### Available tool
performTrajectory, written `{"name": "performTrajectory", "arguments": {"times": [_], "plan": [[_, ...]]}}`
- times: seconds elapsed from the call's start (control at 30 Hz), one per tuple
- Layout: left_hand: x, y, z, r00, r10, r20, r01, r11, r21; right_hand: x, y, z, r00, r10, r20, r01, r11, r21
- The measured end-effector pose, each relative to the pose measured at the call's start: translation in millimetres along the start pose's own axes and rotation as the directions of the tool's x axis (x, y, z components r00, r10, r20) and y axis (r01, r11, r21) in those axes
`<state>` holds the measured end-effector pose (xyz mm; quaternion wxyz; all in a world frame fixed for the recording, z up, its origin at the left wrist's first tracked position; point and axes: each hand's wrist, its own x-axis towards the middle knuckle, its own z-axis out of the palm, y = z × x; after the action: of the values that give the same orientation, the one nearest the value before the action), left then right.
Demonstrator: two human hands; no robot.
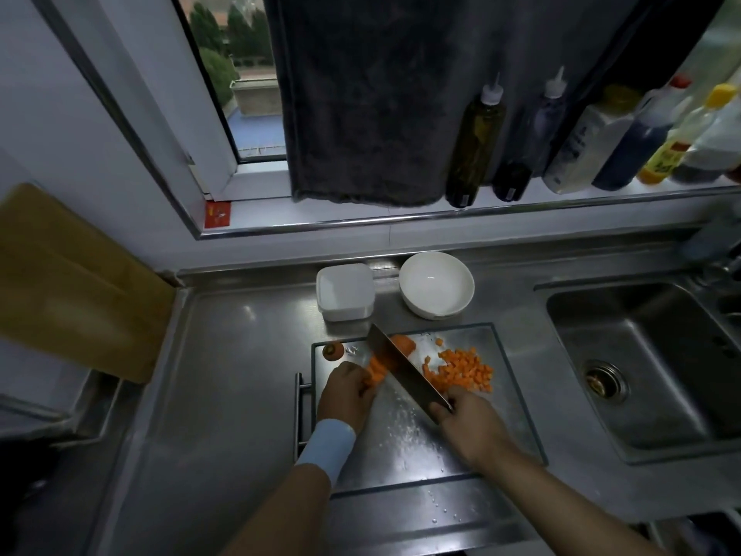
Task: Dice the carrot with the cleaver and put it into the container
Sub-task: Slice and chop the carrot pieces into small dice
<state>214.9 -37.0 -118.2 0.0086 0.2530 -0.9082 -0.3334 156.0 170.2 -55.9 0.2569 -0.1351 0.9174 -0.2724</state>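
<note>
Orange dice (pixel 461 371) lie on board (pixel 405 439) (outside the container (pixel 345 313)); left grip (pixel 347 391) holds carrot (pixel 377 374), right grip (pixel 467 421) clasps cleaver (pixel 405 369).

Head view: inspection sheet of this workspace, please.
Surface: wet grey rectangular cutting board on stainless steel counter.
Job's things: steel cleaver, blade down on orange carrot strips; pile of orange carrot dice right of blade; square white plastic container behind board, no carrot seen inside.
Clutter: round white bowl beside container; cut carrot top at board's far left corner.
Hands: left hand holds the strips; right hand grips cleaver handle.
Cables: nothing seen.
Surroundings: steel sink at right; bottles on windowsill; dark hanging cloth; wooden board leaning at left.
</note>
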Motion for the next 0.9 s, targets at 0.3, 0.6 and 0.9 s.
{"name": "performTrajectory", "arguments": {"times": [0.3, 0.6, 0.9], "plan": [[2.0, -9.8, 2.6, 0.991, 0.125, 0.041, -0.128, 0.988, 0.087, 5.6, -13.1, 10.5, 0.997, -0.075, 0.003, 0.074, 0.987, -0.141], [2.9, -17.9, 4.7, 0.996, 0.083, 0.032, -0.079, 0.991, -0.108, 9.1, -19.1, 12.2, 0.996, -0.077, 0.050, 0.085, 0.977, -0.196], [-42.3, -34.0, 24.5, 0.983, 0.102, -0.150, -0.132, 0.970, -0.204, -3.0, -22.9, 18.8, 0.984, -0.072, 0.162, 0.104, 0.974, -0.201]]}}
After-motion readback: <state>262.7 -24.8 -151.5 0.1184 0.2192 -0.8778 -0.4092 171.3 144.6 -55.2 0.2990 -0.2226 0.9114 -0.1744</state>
